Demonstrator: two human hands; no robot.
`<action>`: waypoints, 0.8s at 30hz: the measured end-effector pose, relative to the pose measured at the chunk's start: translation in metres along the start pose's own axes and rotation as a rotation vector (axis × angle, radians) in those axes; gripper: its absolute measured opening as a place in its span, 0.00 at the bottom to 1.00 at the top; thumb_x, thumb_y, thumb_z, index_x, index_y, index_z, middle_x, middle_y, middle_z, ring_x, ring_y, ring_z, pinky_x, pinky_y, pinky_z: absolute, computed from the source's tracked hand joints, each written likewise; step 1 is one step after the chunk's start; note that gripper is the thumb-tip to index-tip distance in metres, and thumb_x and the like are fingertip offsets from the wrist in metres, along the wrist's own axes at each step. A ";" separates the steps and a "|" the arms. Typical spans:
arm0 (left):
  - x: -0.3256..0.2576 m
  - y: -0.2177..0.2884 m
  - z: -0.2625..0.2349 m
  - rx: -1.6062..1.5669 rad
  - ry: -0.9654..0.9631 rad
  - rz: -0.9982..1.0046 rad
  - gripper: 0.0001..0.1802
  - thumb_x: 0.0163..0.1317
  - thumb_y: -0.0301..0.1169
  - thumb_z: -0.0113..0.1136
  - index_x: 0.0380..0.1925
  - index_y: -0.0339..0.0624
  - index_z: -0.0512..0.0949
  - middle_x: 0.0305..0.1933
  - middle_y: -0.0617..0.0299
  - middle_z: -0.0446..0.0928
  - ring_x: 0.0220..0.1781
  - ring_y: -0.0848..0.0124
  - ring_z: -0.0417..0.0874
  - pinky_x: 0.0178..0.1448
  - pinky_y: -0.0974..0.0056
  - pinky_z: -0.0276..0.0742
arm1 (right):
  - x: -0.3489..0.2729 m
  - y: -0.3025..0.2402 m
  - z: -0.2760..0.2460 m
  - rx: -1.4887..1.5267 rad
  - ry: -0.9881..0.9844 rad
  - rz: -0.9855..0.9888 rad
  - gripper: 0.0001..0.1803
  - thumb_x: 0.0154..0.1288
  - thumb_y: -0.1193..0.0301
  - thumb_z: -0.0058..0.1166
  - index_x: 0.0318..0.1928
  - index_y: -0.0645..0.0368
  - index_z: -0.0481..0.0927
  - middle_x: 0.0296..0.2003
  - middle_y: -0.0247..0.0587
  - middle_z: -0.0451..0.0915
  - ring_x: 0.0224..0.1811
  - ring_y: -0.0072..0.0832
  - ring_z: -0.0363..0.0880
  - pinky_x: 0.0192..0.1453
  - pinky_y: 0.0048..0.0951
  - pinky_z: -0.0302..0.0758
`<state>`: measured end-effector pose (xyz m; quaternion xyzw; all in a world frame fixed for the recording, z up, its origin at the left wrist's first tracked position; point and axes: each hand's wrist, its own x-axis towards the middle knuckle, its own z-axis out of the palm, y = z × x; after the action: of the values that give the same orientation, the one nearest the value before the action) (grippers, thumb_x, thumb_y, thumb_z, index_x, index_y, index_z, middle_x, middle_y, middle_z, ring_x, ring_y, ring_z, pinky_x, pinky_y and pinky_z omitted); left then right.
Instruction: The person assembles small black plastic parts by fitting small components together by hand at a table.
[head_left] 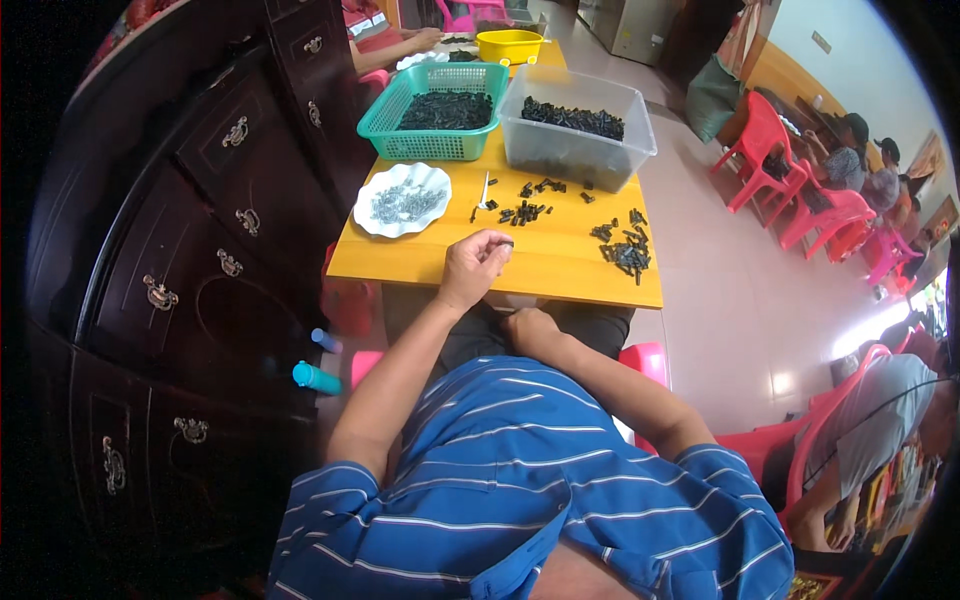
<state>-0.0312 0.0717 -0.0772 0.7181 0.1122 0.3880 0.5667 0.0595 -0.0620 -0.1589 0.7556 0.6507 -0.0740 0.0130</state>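
Note:
My left hand (474,268) is raised over the near edge of the yellow table (400,262), thumb and forefinger pinching a small black piece (508,244). Against my lap, below the table edge, lies my right hand (533,330); its fingers are turned under and mostly hidden. Beyond the left hand lie loose short black tube-like parts (526,212) and a thin white stick-like tool (485,188). A scalloped white plate (368,212) at the left holds many tiny clear or greyish pieces. Toward the right edge sits a heap of black parts (630,253).
A green basket (375,130) and a clear plastic bin (632,140), both holding black parts, stand at the table's far end. Behind them is a yellow tub (508,42) near another person's hands. Dark cabinets (190,250) line the left; red chairs (755,150) with seated people are right.

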 end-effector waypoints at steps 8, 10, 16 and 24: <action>0.000 0.001 0.002 -0.001 -0.009 0.004 0.06 0.65 0.24 0.61 0.41 0.35 0.82 0.27 0.67 0.80 0.25 0.82 0.78 0.30 0.74 0.75 | -0.004 0.008 -0.009 0.040 -0.005 -0.061 0.10 0.65 0.67 0.51 0.37 0.57 0.84 0.33 0.57 0.85 0.37 0.49 0.87 0.39 0.46 0.84; 0.001 0.001 0.002 0.005 -0.012 0.006 0.06 0.65 0.23 0.61 0.40 0.35 0.82 0.26 0.68 0.80 0.25 0.82 0.78 0.30 0.74 0.74 | -0.005 0.011 -0.008 0.088 0.042 -0.063 0.11 0.64 0.67 0.51 0.36 0.58 0.84 0.32 0.58 0.85 0.36 0.50 0.87 0.38 0.48 0.84; 0.001 0.002 0.001 0.006 0.009 0.021 0.06 0.65 0.24 0.62 0.41 0.35 0.82 0.26 0.68 0.79 0.25 0.82 0.78 0.30 0.74 0.74 | -0.016 0.003 -0.032 0.249 0.240 -0.076 0.11 0.64 0.65 0.51 0.36 0.58 0.82 0.28 0.57 0.83 0.32 0.55 0.84 0.38 0.51 0.81; -0.001 0.002 0.001 -0.026 -0.070 -0.033 0.07 0.65 0.24 0.62 0.41 0.35 0.82 0.29 0.67 0.80 0.26 0.82 0.78 0.32 0.73 0.76 | -0.045 0.007 -0.086 0.429 0.318 -0.095 0.10 0.64 0.69 0.53 0.41 0.60 0.81 0.30 0.58 0.82 0.33 0.52 0.84 0.40 0.45 0.81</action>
<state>-0.0318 0.0700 -0.0756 0.7219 0.0989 0.3547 0.5859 0.0683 -0.0969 -0.0683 0.7119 0.6486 -0.0910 -0.2534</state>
